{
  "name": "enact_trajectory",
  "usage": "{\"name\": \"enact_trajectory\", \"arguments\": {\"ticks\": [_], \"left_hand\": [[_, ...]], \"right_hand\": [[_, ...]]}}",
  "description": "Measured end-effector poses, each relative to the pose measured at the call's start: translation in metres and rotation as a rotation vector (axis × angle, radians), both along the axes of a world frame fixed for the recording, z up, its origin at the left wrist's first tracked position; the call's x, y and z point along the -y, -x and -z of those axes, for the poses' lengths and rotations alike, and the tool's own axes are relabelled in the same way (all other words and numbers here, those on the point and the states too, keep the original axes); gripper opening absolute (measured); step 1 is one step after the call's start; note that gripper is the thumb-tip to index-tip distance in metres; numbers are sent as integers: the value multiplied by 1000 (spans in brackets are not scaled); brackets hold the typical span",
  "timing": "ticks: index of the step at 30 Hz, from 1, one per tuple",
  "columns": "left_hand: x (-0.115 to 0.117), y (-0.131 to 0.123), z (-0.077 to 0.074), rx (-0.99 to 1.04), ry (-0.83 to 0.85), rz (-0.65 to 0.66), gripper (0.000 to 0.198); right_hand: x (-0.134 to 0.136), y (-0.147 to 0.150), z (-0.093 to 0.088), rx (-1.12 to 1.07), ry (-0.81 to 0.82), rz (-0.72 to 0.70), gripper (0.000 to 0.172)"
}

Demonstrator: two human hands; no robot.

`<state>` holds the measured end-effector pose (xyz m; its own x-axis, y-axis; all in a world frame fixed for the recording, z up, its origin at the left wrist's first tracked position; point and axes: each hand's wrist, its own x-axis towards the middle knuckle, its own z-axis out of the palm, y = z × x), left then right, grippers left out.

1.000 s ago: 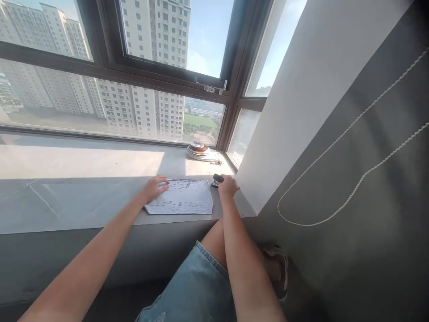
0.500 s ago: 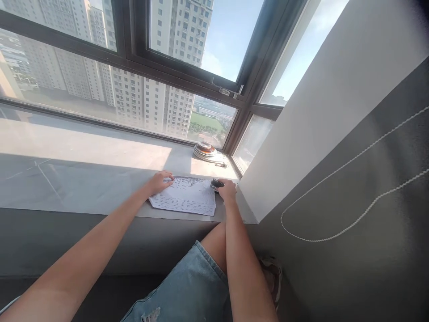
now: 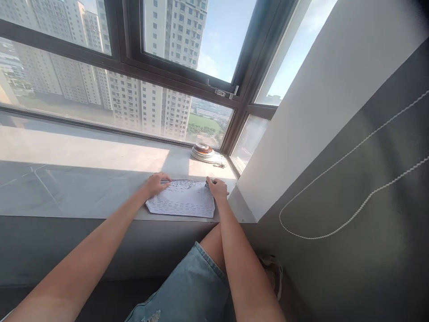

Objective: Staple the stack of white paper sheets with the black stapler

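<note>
A sheaf of white paper (image 3: pixel 184 197) covered in dark writing lies on the window sill, near its front edge. My left hand (image 3: pixel 157 184) rests at the paper's upper left, its thumb and fingers apart on the sheet. At the upper right corner, my right hand (image 3: pixel 217 188) is closed round a small black and silver stapler (image 3: pixel 208 184), which reaches over the paper's edge. The fingers hide most of the stapler.
Behind the paper, a stack of round plates or discs (image 3: pixel 202 151) stands by the window corner, with a small dark item (image 3: pixel 219 165) beside it. A beaded cord (image 3: pixel 310 238) hangs at the right wall.
My right hand has moved left with the stapler, from beside the paper onto its upper right corner. The stapler is now more hidden. My left hand stays at the paper's left.
</note>
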<state>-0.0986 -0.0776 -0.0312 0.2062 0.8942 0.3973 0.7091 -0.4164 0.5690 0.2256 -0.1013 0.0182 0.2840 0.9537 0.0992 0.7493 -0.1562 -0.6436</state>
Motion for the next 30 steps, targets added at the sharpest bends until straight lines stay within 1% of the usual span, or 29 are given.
{"name": "enact_trajectory", "arguments": {"ticks": [3, 6, 8, 9, 12, 14, 16, 22, 26, 30], "left_hand": [[-2, 2, 2, -21, -11, -17, 24], [-1, 2, 1, -24, 3, -5, 25], [0, 2, 0, -11, 18, 6, 25], [0, 1, -1, -5, 25, 12, 25], [0, 2, -2, -1, 29, 10, 25], [-2, 3, -1, -6, 19, 4, 23], [-3, 3, 0, -4, 12, 4, 21], [-3, 2, -1, 23, 7, 27, 20], [-1, 1, -4, 2, 11, 53, 21], [-2, 2, -3, -33, 1, 85, 36]], "right_hand": [[-5, 1, 1, -12, -13, 11, 47], [-8, -1, 2, -12, -43, 0, 36], [-9, -1, 4, -6, -58, -10, 33], [-9, -1, 5, -9, -58, -14, 36], [-11, 0, 7, -30, -54, -15, 53], [-13, 1, 9, -41, -65, -7, 56], [-15, 1, 10, -61, -82, 21, 50], [-19, 1, 13, -142, -114, 173, 22], [-18, 4, 13, -153, -84, 205, 19], [-16, 7, 10, -128, -73, 179, 21]]}}
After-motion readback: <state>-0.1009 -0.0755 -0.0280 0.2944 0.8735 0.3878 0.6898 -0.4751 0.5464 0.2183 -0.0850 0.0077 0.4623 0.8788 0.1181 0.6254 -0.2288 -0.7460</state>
